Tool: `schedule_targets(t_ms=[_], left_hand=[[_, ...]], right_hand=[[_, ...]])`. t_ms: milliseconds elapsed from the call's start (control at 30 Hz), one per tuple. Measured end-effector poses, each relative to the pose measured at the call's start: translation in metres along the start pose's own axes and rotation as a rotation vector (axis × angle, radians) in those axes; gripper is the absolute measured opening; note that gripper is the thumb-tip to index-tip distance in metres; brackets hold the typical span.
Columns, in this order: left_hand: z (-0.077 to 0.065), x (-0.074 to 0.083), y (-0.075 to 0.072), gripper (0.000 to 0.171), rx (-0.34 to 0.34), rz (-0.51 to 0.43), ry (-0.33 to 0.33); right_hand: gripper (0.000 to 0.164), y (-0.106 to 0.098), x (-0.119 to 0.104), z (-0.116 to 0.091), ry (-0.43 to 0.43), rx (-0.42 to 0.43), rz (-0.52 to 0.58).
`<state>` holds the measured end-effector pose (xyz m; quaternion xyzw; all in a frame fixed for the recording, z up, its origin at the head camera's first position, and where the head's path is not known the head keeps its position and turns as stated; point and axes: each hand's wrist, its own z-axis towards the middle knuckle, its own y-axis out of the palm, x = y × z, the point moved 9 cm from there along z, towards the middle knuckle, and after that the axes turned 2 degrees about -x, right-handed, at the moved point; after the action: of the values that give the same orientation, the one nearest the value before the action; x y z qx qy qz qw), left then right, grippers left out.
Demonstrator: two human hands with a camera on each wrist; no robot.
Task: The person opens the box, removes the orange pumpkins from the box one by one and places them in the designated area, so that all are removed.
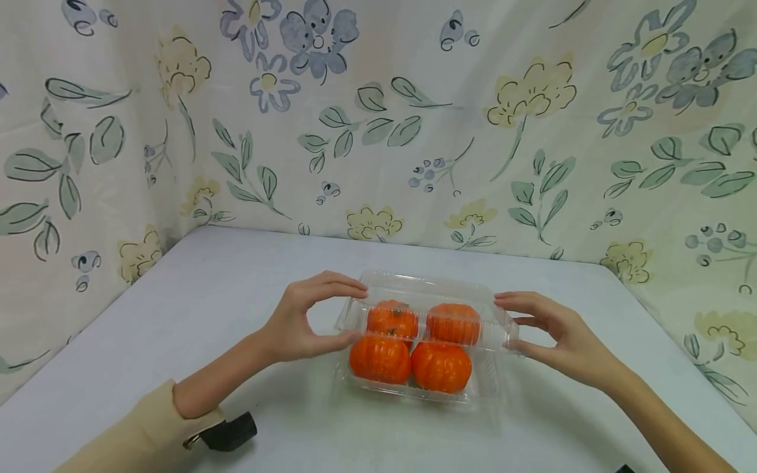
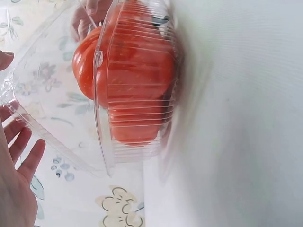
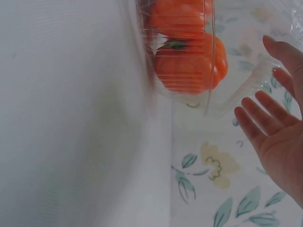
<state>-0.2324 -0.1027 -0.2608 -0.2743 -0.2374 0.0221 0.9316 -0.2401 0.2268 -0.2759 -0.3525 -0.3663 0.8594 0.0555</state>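
Note:
A clear plastic clamshell box (image 1: 487, 378) stands on the white table, holding several small, glossy, ribbed orange pumpkins (image 1: 440, 368). Its hinged lid (image 1: 428, 287) is raised and tilted above them. At the lid's left end, my left hand (image 1: 298, 325) holds it between thumb and fingers; my right hand (image 1: 558, 335) grips the opposite end likewise. From the left wrist view, the lid (image 2: 52, 94) angles away from the box's ribbed base (image 2: 137, 153). A green stem tops one pumpkin (image 3: 187, 71) in the right wrist view, where the right hand (image 3: 281, 142) keeps its fingers fairly straight.
The white table (image 1: 248, 263) extends around the box. Behind it and at the sides hangs a floral cloth (image 1: 378, 177). A black device (image 1: 230, 433) is at the left sleeve (image 1: 142, 430).

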Motion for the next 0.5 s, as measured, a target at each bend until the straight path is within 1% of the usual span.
schedule_targets(t_ms=[133, 267, 500], left_hand=[[0.003, -0.007, -0.001, 0.047, 0.004, -0.011, -0.065], [0.005, -0.011, -0.002, 0.048, 0.017, -0.017, -0.092], [0.010, -0.018, -0.002, 0.048, 0.024, -0.061, -0.144]], right_hand=[[0.064, -0.002, 0.001, 0.003, 0.002, 0.005, 0.024], [0.062, -0.003, 0.003, 0.005, 0.016, 0.016, 0.047], [0.062, -0.005, 0.007, 0.009, -0.001, 0.037, 0.098]])
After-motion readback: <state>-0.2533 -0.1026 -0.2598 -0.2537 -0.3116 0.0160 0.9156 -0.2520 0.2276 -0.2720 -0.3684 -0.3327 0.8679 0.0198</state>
